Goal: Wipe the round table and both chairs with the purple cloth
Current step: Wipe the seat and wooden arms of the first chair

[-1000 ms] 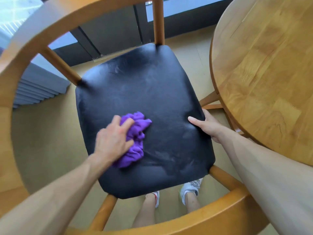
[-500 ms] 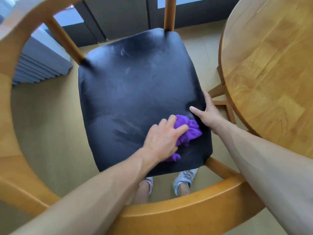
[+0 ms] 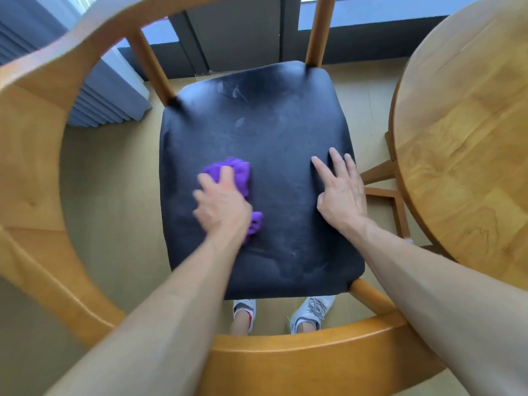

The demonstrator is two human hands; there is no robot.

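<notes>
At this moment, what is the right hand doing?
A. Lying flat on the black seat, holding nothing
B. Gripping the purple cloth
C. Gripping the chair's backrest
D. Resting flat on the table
A: the right hand lies with straight fingers on the black seat, near its table-side edge, while the left hand has the cloth.

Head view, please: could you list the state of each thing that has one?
purple cloth: bunched, on the seat under the left hand.
left hand: pressing the cloth, blurred.
right hand: flat on the seat, fingers straight.
black seat: streaky, smudged.
round table: bare where visible.
</notes>
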